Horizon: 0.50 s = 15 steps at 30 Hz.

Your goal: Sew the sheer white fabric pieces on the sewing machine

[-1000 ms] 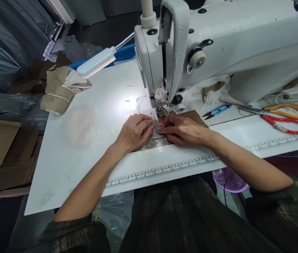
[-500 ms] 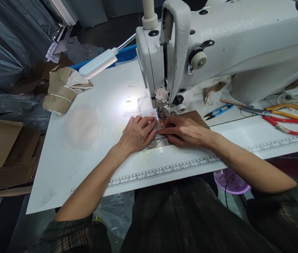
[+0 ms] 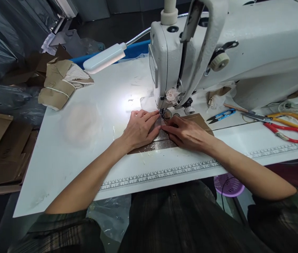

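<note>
A brown sheet of material (image 3: 159,144) with a shiny, clear-looking strip lies flat under the presser foot (image 3: 166,113) of a white sewing machine (image 3: 164,59). My left hand (image 3: 141,129) rests on the sheet's left part, fingers stretched toward the foot and thumb spread toward the right hand. Just right of the foot, my right hand (image 3: 184,131) has its fingers curled and pinched on the sheet near the strip. The fingertips of both hands nearly meet in front of the needle area. My hands cover part of the sheet, and its far edge is hidden.
Blue thread snips (image 3: 222,115) and scissors with red and yellow handles (image 3: 287,131) lie right. A white lamp (image 3: 104,58) lights the table (image 3: 59,168). A tied brown bundle (image 3: 56,84) sits at the back left. A printed ruler (image 3: 164,174) runs along the front edge.
The brown sheet has shifted left, showing beneath my left hand. A small red mark between the hands is no longer visible. My hands stay close together; the view has moved slightly.
</note>
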Motion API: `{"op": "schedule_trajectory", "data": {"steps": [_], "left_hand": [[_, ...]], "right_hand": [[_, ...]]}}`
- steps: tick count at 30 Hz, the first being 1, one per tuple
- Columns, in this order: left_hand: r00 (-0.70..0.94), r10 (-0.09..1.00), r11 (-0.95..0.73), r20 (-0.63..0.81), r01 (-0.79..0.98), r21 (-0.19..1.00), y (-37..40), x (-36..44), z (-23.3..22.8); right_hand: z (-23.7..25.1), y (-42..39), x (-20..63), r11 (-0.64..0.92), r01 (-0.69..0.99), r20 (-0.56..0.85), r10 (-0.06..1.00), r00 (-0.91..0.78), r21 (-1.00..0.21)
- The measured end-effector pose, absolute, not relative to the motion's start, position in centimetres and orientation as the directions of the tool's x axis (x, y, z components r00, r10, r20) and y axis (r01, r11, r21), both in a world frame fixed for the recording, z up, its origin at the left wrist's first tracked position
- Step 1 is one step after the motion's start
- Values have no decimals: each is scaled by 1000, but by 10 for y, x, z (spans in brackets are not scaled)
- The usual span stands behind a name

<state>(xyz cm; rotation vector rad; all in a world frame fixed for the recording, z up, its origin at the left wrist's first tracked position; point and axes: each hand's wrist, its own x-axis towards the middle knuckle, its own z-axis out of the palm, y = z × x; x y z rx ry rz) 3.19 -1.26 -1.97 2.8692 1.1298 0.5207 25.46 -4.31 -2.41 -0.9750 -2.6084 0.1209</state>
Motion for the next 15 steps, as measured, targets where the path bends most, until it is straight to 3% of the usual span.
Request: {"op": "schedule_trajectory", "data": {"steps": [15], "left_hand": [[712,610,-781,348,614,113,-11,31,-22]], "right_hand": [[-25,-44,256,738,605,308,675,-671,-299]]}}
